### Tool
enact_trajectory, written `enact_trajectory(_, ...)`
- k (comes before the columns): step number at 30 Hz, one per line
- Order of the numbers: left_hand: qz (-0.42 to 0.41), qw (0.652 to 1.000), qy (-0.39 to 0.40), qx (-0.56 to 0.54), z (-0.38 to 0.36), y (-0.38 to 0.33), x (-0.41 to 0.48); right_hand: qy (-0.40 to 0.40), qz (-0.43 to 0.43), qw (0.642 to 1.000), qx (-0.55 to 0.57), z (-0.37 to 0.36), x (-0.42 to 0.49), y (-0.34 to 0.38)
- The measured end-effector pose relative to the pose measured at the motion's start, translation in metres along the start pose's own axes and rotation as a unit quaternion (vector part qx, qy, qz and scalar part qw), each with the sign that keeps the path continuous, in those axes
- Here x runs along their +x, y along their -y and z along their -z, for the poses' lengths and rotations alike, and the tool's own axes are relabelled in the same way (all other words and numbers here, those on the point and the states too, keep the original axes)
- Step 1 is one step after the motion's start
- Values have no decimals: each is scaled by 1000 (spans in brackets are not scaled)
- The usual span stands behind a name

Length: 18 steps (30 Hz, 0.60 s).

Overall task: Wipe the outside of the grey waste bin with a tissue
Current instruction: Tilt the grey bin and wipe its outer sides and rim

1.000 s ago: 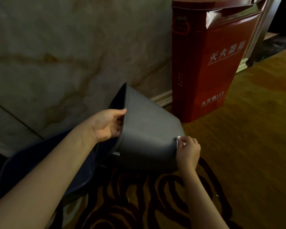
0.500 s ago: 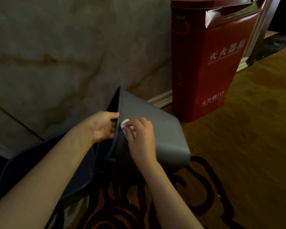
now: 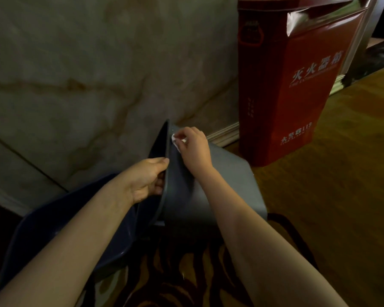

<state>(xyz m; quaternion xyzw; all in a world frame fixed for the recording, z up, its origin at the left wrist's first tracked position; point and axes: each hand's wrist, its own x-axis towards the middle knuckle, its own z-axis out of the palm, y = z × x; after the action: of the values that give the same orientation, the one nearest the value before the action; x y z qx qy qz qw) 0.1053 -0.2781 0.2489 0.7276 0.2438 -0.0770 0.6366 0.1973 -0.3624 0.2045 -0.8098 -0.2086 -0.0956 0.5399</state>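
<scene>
The grey waste bin (image 3: 231, 182) lies tipped on its side on the floor, mouth to the left and base to the right. My left hand (image 3: 145, 178) grips its rim, thumb on the outside and fingers inside. My right hand (image 3: 193, 149) presses a small white tissue (image 3: 175, 139) against the bin's outer wall, close to the top of the rim. Most of the tissue is hidden under my fingers.
A tall red fire-extinguisher box (image 3: 297, 85) stands against the marble wall (image 3: 87, 74) just right of the bin. A dark blue tub (image 3: 60, 235) lies under my left forearm. Patterned carpet (image 3: 341, 196) covers the floor.
My right hand has swept the tissue from the bin's base on the right across the wall up to the rim's upper part. My left hand stays on the rim.
</scene>
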Motion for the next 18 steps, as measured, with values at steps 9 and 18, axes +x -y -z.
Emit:
enact_trajectory(9,4,1000,7,-3,7,-1,6,-95,-121,988,-26,10,-60,-36)
enact_trajectory(18,7,999,33,-35,4,-9,7,-157,-336,924,-88,63,-90,-113)
